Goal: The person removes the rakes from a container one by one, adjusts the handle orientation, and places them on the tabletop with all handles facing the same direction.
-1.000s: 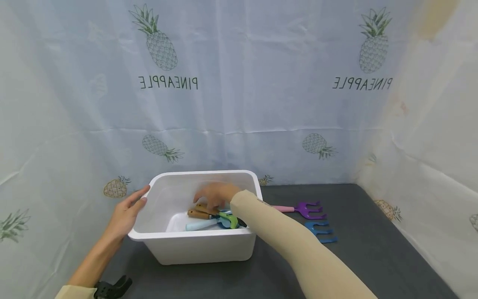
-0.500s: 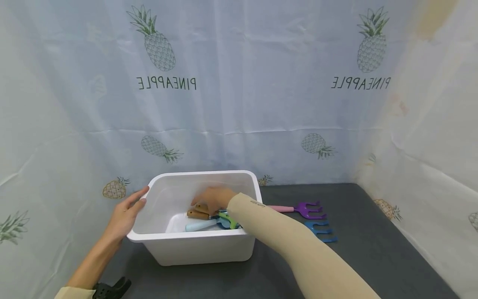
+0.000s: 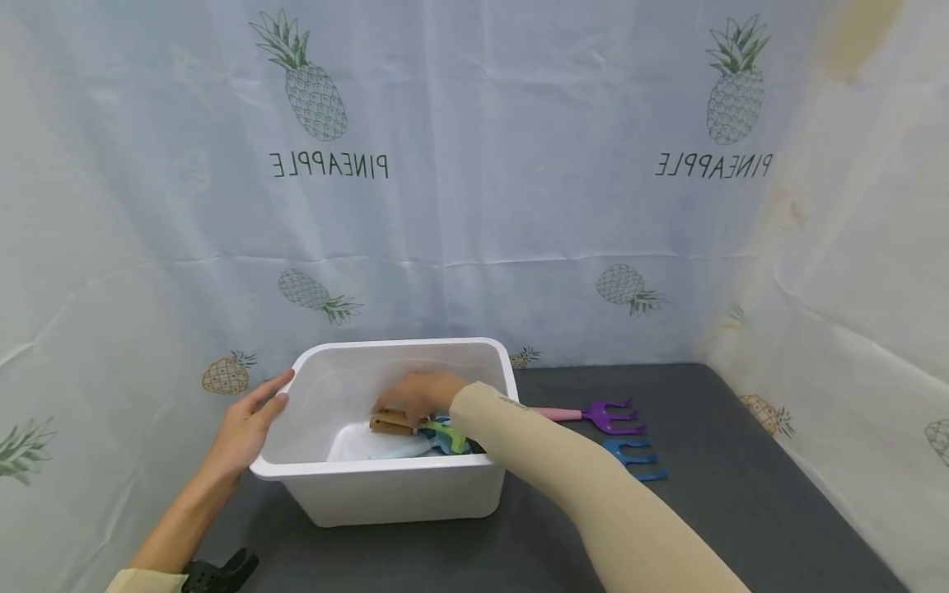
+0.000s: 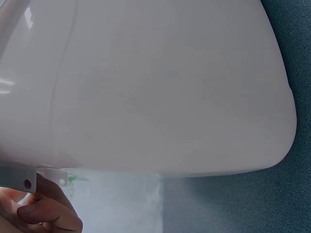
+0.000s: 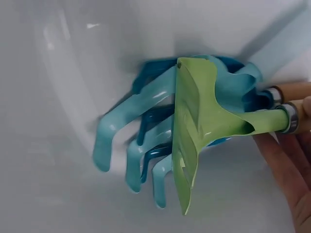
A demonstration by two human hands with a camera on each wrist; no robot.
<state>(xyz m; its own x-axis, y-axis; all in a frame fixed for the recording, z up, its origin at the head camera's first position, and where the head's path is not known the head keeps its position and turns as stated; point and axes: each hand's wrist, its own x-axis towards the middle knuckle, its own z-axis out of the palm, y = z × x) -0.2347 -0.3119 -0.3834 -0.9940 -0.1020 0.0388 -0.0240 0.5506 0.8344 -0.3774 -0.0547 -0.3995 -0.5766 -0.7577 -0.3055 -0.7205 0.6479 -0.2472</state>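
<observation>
Right grip (image 3: 418, 394) pinches green tool's (image 5: 204, 111) brown handle (image 5: 300, 116); sits slightly further left than a second ago. Probably settling its hold, tool not lifted clear. Left grip (image 3: 245, 427) holds rim of white bin (image 3: 400, 498), lower centre. Visible in bin: three tools, i.e. one green, one teal fork (image 5: 129, 109), one dark-blue fork (image 5: 156, 114). Counter (image 3: 726, 478), lower right: two forks, one purple (image 3: 608, 418), one blue (image 3: 628, 455).
</observation>
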